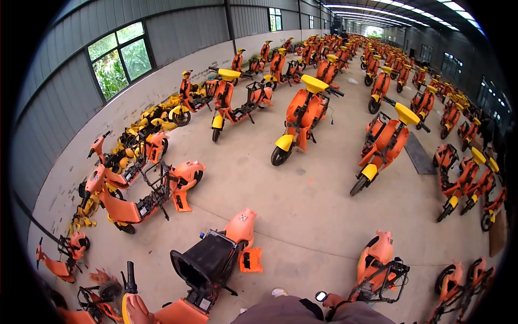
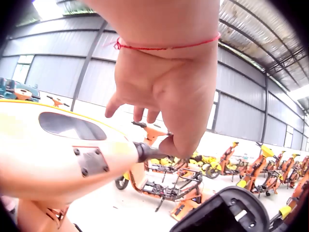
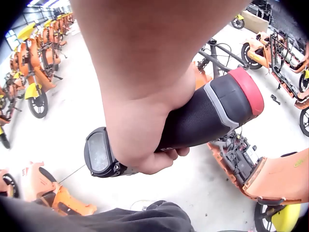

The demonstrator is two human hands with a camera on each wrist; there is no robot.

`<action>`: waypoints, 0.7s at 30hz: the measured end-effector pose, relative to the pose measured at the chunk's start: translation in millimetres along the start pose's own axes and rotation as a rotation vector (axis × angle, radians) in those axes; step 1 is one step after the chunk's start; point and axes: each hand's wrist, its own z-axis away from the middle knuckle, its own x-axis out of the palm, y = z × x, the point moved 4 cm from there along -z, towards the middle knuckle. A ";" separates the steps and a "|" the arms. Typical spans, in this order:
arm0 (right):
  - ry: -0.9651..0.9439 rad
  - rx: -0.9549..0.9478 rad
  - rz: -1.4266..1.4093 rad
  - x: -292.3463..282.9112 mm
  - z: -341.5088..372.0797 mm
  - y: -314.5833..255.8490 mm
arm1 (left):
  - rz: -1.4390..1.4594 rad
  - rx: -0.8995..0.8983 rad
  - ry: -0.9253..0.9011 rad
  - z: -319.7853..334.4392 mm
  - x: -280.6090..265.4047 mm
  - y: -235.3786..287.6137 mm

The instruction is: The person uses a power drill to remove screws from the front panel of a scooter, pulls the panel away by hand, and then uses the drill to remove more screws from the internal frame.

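My left hand (image 2: 166, 92), a red string round its wrist, is held over the front of an orange scooter (image 2: 63, 150). Its fingers point down, apart, and its thumb is by the black handlebar grip (image 2: 145, 152); whether they touch is unclear. In the head view that hand (image 1: 139, 310) is at the bottom left. My right hand (image 3: 140, 130) grips a black cylindrical tool (image 3: 198, 121) with a red end. A black-rimmed part with a grey face (image 3: 99, 152) shows on the hand's other side. In the head view the right hand (image 1: 335, 301) is low, beside my leg.
A scooter frame with a black bin-like seat box (image 1: 208, 256) stands in front. Another stripped scooter (image 1: 375, 264) is at the lower right. Rows of orange scooters with yellow parts (image 1: 307, 110) fill the hall. Yellow parts (image 1: 129, 143) lie piled along the left wall.
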 end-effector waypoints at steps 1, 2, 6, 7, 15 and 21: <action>-0.023 0.029 0.038 1.4 -11.3 11.0 | 0.098 -0.004 -0.145 -6.0 -22.7 40.3; -0.024 0.025 0.040 -0.2 -13.7 16.9 | 0.196 -0.008 -0.289 -10.9 -40.2 75.3; -0.008 0.034 0.097 -6.8 -20.9 30.1 | 0.359 0.159 -0.083 -13.8 7.1 124.7; -0.012 0.013 0.113 -9.3 -23.3 30.8 | 0.342 0.126 -0.128 -10.8 17.4 134.0; 0.156 -0.001 0.136 -53.3 -9.0 -21.4 | 0.299 -0.113 -0.503 -35.1 72.1 156.6; 0.248 -0.077 -0.210 -22.5 5.0 -31.4 | 0.097 -0.075 -0.314 -69.5 140.1 119.6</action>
